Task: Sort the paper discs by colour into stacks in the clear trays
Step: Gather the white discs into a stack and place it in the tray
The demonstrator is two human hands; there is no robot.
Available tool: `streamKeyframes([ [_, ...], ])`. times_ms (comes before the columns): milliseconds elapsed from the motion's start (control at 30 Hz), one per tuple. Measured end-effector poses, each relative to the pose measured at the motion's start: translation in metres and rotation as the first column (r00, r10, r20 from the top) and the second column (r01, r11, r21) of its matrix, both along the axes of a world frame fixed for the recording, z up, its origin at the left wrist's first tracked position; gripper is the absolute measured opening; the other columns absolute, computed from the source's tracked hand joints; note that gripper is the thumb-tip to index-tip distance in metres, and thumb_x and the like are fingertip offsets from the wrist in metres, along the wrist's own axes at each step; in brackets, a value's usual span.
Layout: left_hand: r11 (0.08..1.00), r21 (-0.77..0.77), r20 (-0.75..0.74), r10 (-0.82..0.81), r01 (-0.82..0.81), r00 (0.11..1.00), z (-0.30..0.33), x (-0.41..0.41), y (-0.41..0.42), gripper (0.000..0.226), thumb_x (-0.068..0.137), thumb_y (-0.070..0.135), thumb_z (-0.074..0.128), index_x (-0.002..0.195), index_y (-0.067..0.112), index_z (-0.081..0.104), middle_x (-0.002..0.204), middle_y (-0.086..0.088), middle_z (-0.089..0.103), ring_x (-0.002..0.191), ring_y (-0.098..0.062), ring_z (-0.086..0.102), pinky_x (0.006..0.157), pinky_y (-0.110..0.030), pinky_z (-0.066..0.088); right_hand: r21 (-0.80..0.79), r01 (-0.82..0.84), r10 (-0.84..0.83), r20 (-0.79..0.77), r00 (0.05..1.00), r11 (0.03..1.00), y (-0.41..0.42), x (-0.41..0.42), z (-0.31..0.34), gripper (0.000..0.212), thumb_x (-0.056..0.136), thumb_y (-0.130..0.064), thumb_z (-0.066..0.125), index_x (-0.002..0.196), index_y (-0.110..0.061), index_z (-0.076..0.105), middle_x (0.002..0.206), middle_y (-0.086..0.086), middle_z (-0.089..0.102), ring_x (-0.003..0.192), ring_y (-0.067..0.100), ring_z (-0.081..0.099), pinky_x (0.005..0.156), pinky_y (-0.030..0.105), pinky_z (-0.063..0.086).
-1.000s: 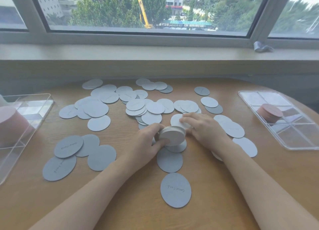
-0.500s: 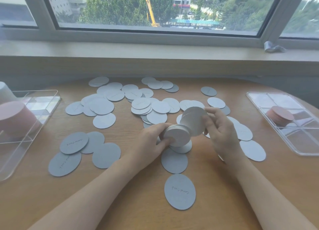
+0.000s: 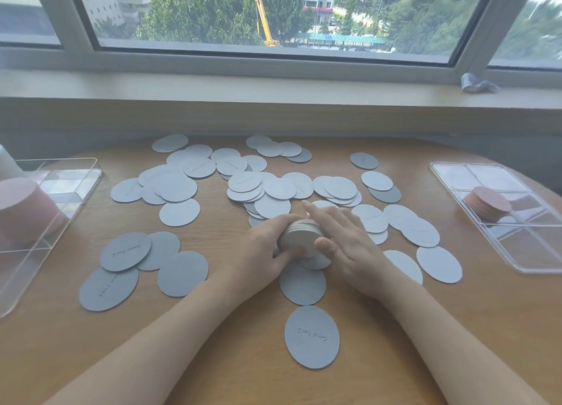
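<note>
— Holding the small stack of grey discs [image 3: 301, 237] from both sides, is that to keep it straight?

— I think yes. The left hand [image 3: 264, 248] curls around its left edge, and the right hand [image 3: 343, 243] lies against the right edge, fingers nearly straight over the top and thumb at the front. Pressed like this, the edges line up and no disc slides out.

— Where is the stack?

— Low over the middle of the worktop [image 3: 228, 344], above some loose grey discs [image 3: 179, 188]. I cannot tell if it rests on them.

— Why are so many still spread out?

— Lying flat and apart, each one is easy to take. Most of the grey ones are not collected yet.

— And the trays?

— The right clear tray [image 3: 517, 261] holds a short pink stack [image 3: 489, 205] in one compartment. The left clear tray [image 3: 82, 173] has a taller pink stack [image 3: 24, 204]. So pink seems finished, and grey probably goes into a free compartment.
</note>
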State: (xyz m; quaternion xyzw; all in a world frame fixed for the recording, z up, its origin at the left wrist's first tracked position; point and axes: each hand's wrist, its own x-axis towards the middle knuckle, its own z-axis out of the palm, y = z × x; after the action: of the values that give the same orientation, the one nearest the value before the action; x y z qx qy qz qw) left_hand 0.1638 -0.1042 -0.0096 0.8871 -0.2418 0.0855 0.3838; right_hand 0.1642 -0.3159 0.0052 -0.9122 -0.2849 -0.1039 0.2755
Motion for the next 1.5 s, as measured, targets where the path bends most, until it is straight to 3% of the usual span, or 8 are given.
streamKeyframes([
  [167, 1.000, -0.018, -0.045, -0.011, 0.010, 0.999, 0.000, 0.000, 0.002, 0.028, 0.090, 0.035, 0.069, 0.111, 0.042, 0.052, 0.094, 0.022, 0.058, 0.084, -0.006, 0.056, 0.075, -0.032, 0.049, 0.186, 0.194, -0.195, -0.011, 0.981, 0.963, -0.017, 0.014, -0.001, 0.049, 0.102, -0.043, 0.033, 0.144, -0.023, 0.048, 0.135, -0.014, 0.056, 0.127, 0.008, 0.045, 0.109, 0.034, 0.030],
  [367, 0.999, -0.052, -0.084, -0.017, 0.012, 0.996, 0.002, 0.000, 0.003, 0.030, 0.090, 0.034, 0.069, 0.114, 0.039, 0.052, 0.101, 0.014, 0.062, 0.093, -0.009, 0.057, 0.080, -0.031, 0.049, -0.254, 0.255, -0.253, 0.039, 0.967, 0.933, -0.030, 0.023, -0.012, 0.054, 0.093, -0.040, 0.051, 0.145, -0.026, 0.046, 0.151, -0.010, 0.044, 0.144, 0.012, 0.031, 0.120, 0.041, 0.017],
  [633, 0.999, -0.049, -0.065, -0.002, -0.001, 0.998, 0.002, 0.000, 0.003, 0.031, 0.090, 0.032, 0.070, 0.117, 0.032, 0.055, 0.099, 0.014, 0.061, 0.093, -0.007, 0.054, 0.081, -0.029, 0.046, -0.193, 0.322, -0.282, 0.210, 0.936, 0.927, -0.031, 0.023, -0.014, 0.033, 0.088, -0.043, 0.057, 0.112, -0.025, 0.070, 0.097, -0.007, 0.064, 0.095, 0.021, 0.058, 0.101, 0.040, 0.036],
  [733, 0.999, -0.046, -0.052, -0.001, -0.002, 0.999, 0.002, 0.000, 0.003, 0.030, 0.090, 0.030, 0.070, 0.116, 0.030, 0.055, 0.095, 0.014, 0.059, 0.090, -0.005, 0.053, 0.077, -0.025, 0.043, -0.071, 0.358, -0.325, 0.281, 0.903, 0.931, -0.028, 0.022, -0.010, 0.026, 0.097, -0.036, 0.049, 0.097, -0.021, 0.070, 0.085, -0.005, 0.067, 0.083, 0.022, 0.059, 0.093, 0.038, 0.040],
  [833, 0.999, -0.040, -0.047, 0.006, -0.008, 0.999, 0.003, 0.000, 0.003, 0.030, 0.090, 0.029, 0.071, 0.116, 0.029, 0.056, 0.093, 0.018, 0.057, 0.087, 0.000, 0.051, 0.072, -0.016, 0.035, 0.264, 0.408, -0.436, 0.058, 0.898, 0.874, -0.025, 0.014, -0.001, 0.029, 0.101, -0.033, 0.043, 0.096, -0.016, 0.066, 0.083, -0.002, 0.067, 0.082, 0.020, 0.056, 0.078, 0.029, 0.041],
  [1000, 0.999, -0.043, -0.030, 0.017, -0.019, 0.999, 0.003, 0.000, 0.002, 0.048, 0.089, 0.025, 0.072, 0.134, 0.028, 0.055, 0.114, 0.017, 0.064, 0.099, 0.003, 0.051, 0.081, -0.005, 0.034, 0.530, 0.275, -0.191, -0.208, 0.959, 0.802, -0.021, 0.003, 0.010, 0.016, 0.101, -0.024, 0.055, 0.096, -0.022, 0.070, 0.088, -0.012, 0.072, 0.086, 0.009, 0.065, 0.082, 0.025, 0.048],
  [1233, 0.999, -0.044, -0.016, 0.028, -0.029, 0.999, 0.005, 0.000, 0.001, 0.050, 0.086, 0.022, 0.076, 0.133, 0.019, 0.059, 0.110, 0.016, 0.062, 0.093, 0.013, 0.050, 0.081, -0.002, 0.033, 0.307, 0.121, -0.050, -0.229, 0.972, 0.944, -0.006, -0.001, 0.008, 0.023, 0.103, -0.023, 0.047, 0.102, -0.019, 0.070, 0.097, -0.012, 0.071, 0.097, 0.005, 0.062, 0.085, 0.017, 0.044],
  [1500, 0.999, -0.019, -0.059, 0.044, -0.045, 0.997, 0.005, -0.002, 0.002, 0.033, 0.089, 0.032, 0.073, 0.119, 0.024, 0.060, 0.096, 0.014, 0.062, 0.086, -0.003, 0.054, 0.069, -0.011, 0.037, -0.257, 0.416, -0.448, -0.076, 0.891, 0.872, -0.067, 0.015, 0.009, 0.053, 0.083, -0.057, 0.065, 0.127, -0.027, 0.057, 0.126, -0.004, 0.051, 0.119, 0.020, 0.043, 0.103, 0.040, 0.032],
])
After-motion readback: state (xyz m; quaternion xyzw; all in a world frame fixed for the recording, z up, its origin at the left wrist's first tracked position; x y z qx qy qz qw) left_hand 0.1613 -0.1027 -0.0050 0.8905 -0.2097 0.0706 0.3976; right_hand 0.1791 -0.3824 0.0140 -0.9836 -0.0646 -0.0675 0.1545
